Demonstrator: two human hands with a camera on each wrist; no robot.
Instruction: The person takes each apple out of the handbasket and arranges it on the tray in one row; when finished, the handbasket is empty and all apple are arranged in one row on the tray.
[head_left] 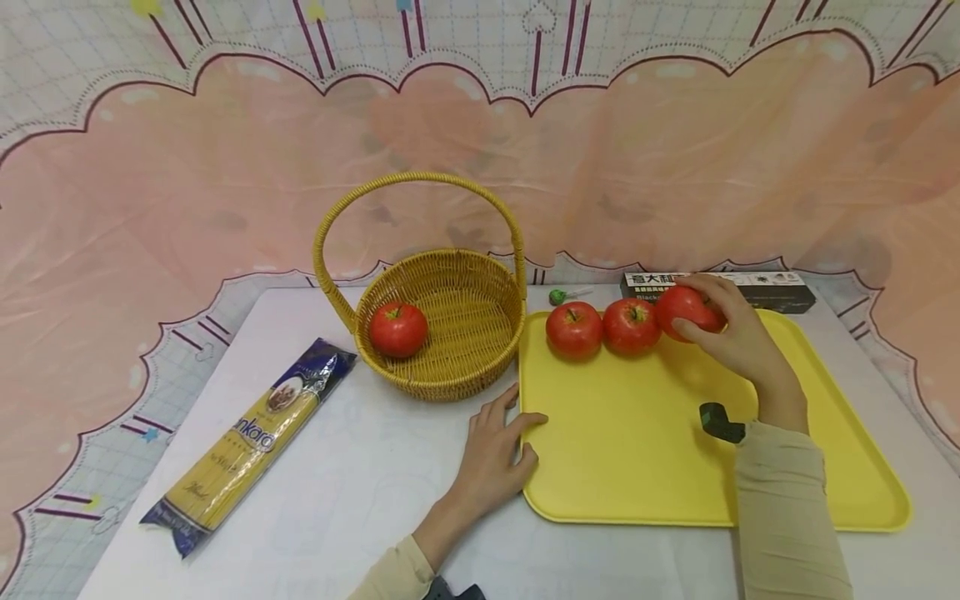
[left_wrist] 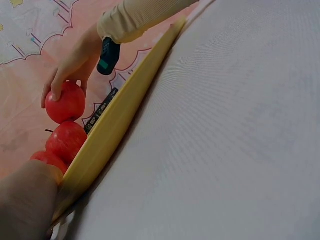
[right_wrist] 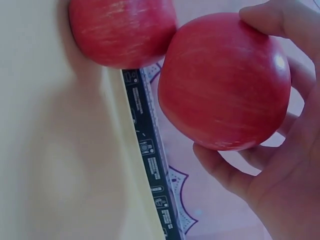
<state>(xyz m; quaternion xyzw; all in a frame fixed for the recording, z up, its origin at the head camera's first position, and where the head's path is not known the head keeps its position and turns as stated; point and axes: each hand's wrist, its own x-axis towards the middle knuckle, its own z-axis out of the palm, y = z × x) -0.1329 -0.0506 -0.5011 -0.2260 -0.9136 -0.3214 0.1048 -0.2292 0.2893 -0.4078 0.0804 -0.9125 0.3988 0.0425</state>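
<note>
Fingers (right_wrist: 272, 19) of the right hand (head_left: 741, 343) are clamping an apple (head_left: 681, 312) at the tray's (head_left: 637, 450) far edge, where a bump could be sending its neighbour (head_left: 632, 327) rolling, while the left hand (head_left: 491, 457) is resting, fingers apart!

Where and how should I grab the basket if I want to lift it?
Probably at the top of the handle, coming straight down from above and curling your fingers under the arch. The basket stands upright, and its thin handle rises high over the bowl with nothing covering it. The rim looks worse: the tray sits close on the right.
</note>
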